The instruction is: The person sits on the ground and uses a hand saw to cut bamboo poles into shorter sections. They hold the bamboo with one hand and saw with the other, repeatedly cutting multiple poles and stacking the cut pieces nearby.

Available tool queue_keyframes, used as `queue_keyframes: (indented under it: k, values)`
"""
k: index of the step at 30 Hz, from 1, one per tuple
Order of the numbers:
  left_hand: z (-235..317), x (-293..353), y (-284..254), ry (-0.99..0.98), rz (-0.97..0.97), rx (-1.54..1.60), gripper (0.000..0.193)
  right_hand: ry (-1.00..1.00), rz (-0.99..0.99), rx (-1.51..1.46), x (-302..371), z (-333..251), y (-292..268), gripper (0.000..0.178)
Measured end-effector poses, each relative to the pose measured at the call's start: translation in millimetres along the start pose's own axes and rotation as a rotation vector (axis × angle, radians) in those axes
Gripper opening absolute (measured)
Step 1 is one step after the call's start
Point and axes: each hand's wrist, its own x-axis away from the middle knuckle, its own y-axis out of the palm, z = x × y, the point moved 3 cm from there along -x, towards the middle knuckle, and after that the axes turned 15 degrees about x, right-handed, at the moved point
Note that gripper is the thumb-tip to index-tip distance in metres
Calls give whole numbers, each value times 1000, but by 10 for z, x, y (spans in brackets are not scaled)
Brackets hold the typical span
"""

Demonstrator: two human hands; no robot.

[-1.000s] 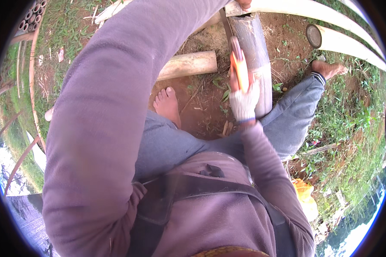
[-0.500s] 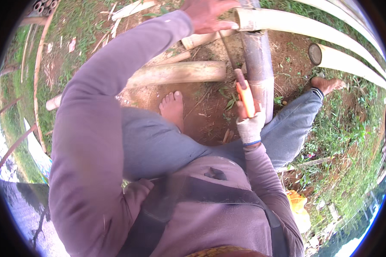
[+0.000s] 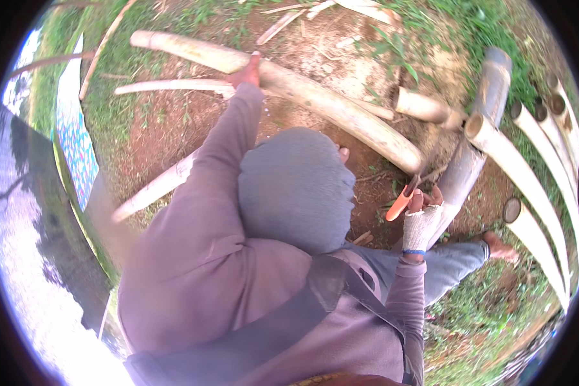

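Observation:
My left hand [image 3: 246,72], bare, reaches out at the upper left and grips a long pale bamboo pole [image 3: 341,112] lying slantwise on the ground. My right hand [image 3: 424,215], in a light knitted fingerless glove, holds a hand saw by its orange handle [image 3: 399,204]. Most of the saw's blade cannot be made out. Just right of this hand lies a dark, thick bamboo log [image 3: 473,161]. Across the log rests the cut end of another pale bamboo pole [image 3: 495,140].
A short bamboo piece [image 3: 421,105] lies beyond the log. Several cut poles [image 3: 540,238] fan out at the right, near my bare right foot [image 3: 499,248]. Another pole [image 3: 153,190] lies at the left, by my arm. Sawdust [image 3: 360,67] and splinters cover the soil.
My left hand has left the pole end by the log and moved left onto the long bamboo pole. The saw has come away from the cut, still in my right hand. My view has swung left.

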Motion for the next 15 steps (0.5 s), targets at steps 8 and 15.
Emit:
queue_keyframes:
  k: [8, 15]
  values:
    - [46, -405, 113, -227, -91, 232, 99, -88, -96, 165, -488, 95, 256, 35]
    - [259, 332, -520, -204, -144, 662, 74, -288, 143, 711, -173, -287, -69, 54]
